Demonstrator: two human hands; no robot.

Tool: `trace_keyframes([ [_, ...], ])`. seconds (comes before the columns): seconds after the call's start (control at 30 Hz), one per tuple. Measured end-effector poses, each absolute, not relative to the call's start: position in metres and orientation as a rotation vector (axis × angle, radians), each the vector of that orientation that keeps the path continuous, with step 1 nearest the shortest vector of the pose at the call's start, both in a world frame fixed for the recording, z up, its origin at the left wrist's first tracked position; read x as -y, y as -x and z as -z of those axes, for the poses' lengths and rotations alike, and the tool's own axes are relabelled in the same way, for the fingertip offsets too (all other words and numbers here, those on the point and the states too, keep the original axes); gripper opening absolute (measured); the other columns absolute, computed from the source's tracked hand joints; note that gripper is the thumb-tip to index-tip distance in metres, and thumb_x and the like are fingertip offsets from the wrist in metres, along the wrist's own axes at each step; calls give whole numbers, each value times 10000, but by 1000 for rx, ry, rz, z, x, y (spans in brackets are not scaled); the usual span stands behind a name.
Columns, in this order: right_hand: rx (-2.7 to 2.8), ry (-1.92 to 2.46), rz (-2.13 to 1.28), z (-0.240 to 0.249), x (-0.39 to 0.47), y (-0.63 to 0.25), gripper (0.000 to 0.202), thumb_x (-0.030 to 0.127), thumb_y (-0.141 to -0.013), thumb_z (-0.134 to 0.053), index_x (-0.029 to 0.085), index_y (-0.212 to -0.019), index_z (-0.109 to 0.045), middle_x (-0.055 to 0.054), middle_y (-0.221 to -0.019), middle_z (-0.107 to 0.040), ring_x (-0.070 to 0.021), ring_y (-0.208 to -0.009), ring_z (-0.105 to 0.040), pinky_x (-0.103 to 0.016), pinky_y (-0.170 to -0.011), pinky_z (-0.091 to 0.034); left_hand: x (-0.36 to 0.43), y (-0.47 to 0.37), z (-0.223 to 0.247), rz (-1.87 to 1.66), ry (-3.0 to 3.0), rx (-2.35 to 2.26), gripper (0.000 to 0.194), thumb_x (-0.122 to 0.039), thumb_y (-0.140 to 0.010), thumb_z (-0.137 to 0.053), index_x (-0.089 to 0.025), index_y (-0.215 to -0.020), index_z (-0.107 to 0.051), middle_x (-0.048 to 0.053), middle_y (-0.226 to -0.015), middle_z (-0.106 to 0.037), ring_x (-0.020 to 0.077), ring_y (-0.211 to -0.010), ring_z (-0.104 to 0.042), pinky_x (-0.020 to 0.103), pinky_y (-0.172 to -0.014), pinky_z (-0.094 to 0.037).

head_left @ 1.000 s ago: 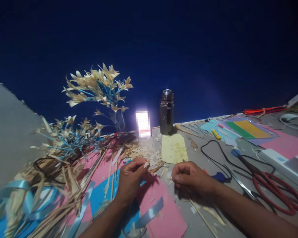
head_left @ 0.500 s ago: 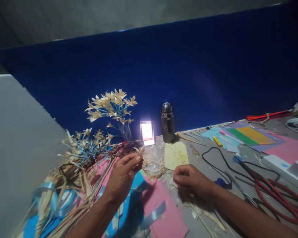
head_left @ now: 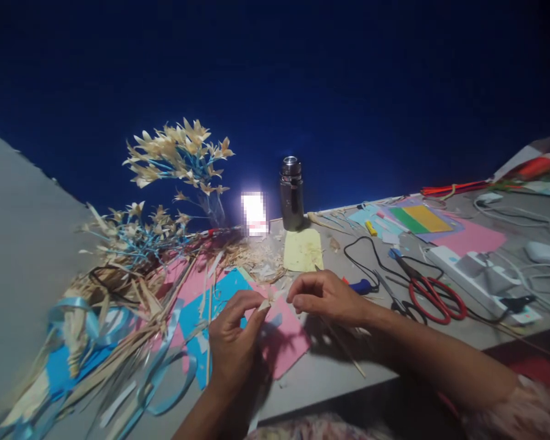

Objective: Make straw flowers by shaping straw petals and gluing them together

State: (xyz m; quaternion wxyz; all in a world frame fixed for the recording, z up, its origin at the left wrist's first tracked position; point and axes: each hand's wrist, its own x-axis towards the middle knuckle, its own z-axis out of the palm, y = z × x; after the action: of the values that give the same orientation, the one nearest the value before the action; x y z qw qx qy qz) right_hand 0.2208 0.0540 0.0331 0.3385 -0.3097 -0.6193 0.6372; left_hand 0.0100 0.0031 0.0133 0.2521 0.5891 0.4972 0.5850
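Note:
My left hand [head_left: 236, 333] is closed in a pinch on a small pale petal piece [head_left: 266, 302] that looks like dried husk. Just to the right, my right hand [head_left: 325, 298] has its fingertips pressed together close to that piece. Whatever lies between the right fingertips is too small to make out. Both hands hover over a pink sheet [head_left: 286, 351], with a blue sheet [head_left: 231, 282] partly under the left one. Pale husk flowers on blue stems [head_left: 183, 156] stand at the back left.
A dark flask [head_left: 292, 198] stands against the blue wall beside a bright, blurred-out light [head_left: 255, 211]. Shavings [head_left: 252, 260] and a yellow pad [head_left: 305, 249] lie before them. On the right are red-handled scissors [head_left: 440, 299] and a power strip [head_left: 467, 272]; blue ribbon [head_left: 165, 379] curls at left.
My view has tipped downward. The left hand, still pinching the pale piece, has come nearer to me, and the right hand has moved in until its fingertips are close to the left's.

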Motion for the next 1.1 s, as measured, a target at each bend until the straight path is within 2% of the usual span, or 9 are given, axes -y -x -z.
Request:
trace_keyframes([
  [0.17, 1577, 879, -1582, -27, -52, -214, 327, 479, -810, -783, 167, -755, -701, 7, -652, -644, -121, -608, -537, -255, -610, -394, -5, -13, -6, -1481, -1700, -1287, 108, -188, -842, -737, -257, -773, -786, 25, -801, -745, 203, -794, -671, 307, -761, -508],
  [0.27, 1534, 910, -1574, -21, -54, -213, 245, 392, -796, -771, 175, -714, -692, 12, -634, -638, -123, -607, -545, -256, -610, -401, -5, -12, -2, -1411, -1596, -1311, 48, -228, -815, -771, -254, -829, -809, 39, -870, -761, 217, -841, -688, 314, -786, -531],
  [0.37, 1520, 990, -1542, -19, -57, -215, 170, 311, -789, -725, 176, -696, -683, 16, -619, -632, -122, -600, -535, -248, -595, -391, -2, -7, 1, -1346, -1358, -1445, 130, -292, -783, -808, -244, -903, -825, 47, -913, -772, 234, -851, -699, 319, -765, -548],
  [0.5, 1589, 1103, -1484, -19, -60, -215, 174, 298, -782, -713, 169, -671, -675, 16, -597, -614, -118, -574, -501, -239, -553, -354, 0, -3, -1, -1330, -1417, -1552, 91, -298, -828, -763, -246, -764, -803, 28, -783, -747, 223, -770, -672, 308, -731, -514],
  [0.6, 1631, 1110, -1494, -18, -60, -211, 183, 289, -795, -699, 170, -659, -666, 28, -569, -580, -108, -546, -473, -231, -531, -338, -3, -6, -4, -1339, -1636, -1475, 68, -246, -828, -745, -265, -841, -809, 40, -878, -755, 236, -869, -678, 324, -806, -505],
  [0.73, 1631, 1054, -1552, -16, -58, -207, 214, 319, -816, -717, 168, -673, -663, 30, -560, -568, -105, -536, -473, -226, -516, -337, -9, -8, -3, -1221, -1719, -1385, 103, -228, -850, -706, -258, -798, -790, 32, -814, -717, 214, -793, -636, 317, -751, -481],
  [0.87, 1586, 1010, -1601, -15, -60, -209, 262, 404, -848, -734, 163, -753, -702, 11, -613, -611, -118, -569, -522, -235, -537, -379, -12, -7, -1, -1210, -1405, -1348, 86, -226, -794, -748, -231, -712, -773, 18, -757, -663, 190, -744, -584, 305, -707, -456],
  [1.0, 1524, 997, -1584, -11, -61, -209, 227, 378, -799, -784, 162, -785, -719, -6, -708, -666, -141, -671, -598, -265, -647, -455, -15, -11, 3, -1252, -976, -1244, 159, -272, -720, -829, -192, -618, -737, -2, -703, -570, 153, -685, -510, 284, -649, -444],
  [1.1, 1478, 954, -1708, -5, -59, -204, 238, 366, -771, -810, 159, -868, -741, -12, -739, -686, -146, -670, -609, -264, -632, -444, -17, -18, 6, -1300, -874, -1184, 187, -301, -703, -862, -183, -618, -744, -5, -730, -547, 143, -708, -488, 267, -651, -439],
])
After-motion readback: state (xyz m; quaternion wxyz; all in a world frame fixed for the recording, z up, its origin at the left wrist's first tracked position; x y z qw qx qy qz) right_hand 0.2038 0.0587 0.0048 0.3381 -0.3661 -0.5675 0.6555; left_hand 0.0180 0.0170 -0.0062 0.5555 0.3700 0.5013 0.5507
